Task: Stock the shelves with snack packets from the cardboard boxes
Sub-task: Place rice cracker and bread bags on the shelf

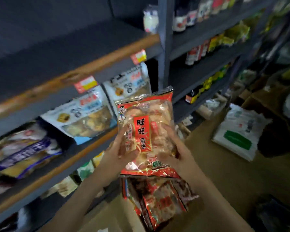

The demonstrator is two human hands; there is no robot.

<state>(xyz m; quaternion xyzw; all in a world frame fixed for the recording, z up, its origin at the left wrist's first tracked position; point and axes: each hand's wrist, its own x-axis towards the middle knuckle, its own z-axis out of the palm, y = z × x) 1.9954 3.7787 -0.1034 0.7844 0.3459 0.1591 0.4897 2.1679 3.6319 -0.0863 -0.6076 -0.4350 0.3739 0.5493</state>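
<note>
Since it's likely floppy, left hand [124, 148] and right hand [174, 154] are clutching the snack packet [145, 124] upright. Shelf [74, 158] is waiting leftward.

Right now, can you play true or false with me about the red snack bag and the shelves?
1. Both hands hold the red snack packet. True: the left hand and the right hand grip its lower half.
2. The red snack packet already lies on a shelf. False: it is held up in front of the shelves.
3. More red packets lie below the held one. True.
4. The shelf at the left holds only bottles. False: it holds blue-and-white packets; the bottles stand on the shelves at the right.
</note>
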